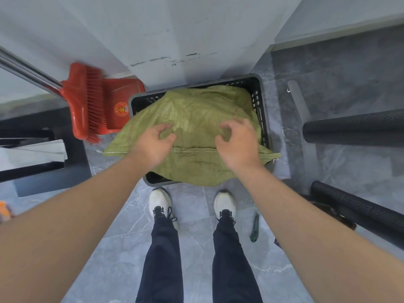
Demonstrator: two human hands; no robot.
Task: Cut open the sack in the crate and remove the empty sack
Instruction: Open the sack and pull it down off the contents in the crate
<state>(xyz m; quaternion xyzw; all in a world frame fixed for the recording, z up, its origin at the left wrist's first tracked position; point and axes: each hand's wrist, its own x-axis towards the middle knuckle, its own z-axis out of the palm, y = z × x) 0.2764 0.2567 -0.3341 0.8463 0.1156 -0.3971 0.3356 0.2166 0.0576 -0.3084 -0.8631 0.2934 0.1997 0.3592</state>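
Observation:
A green woven sack (pixel 196 110) lies in a black slatted crate (pixel 259 99) on the floor and hangs over the crate's near and left rims. A stitched seam runs across its near part. My left hand (pixel 154 143) hovers over the sack's near left, fingers curled and apart, holding nothing. My right hand (pixel 238 143) hovers over the near right in the same way, fingers bent, just above the fabric. A green utility knife (pixel 255 228) lies on the floor tiles to the right of my right shoe.
A red broom and dustpan (pixel 94 103) lean at the crate's left. A white wall stands behind the crate. Black padded bars (pixel 354 127) jut in from the right. A dark shelf with white sheets (pixel 32 154) is at the left. My shoes stand just before the crate.

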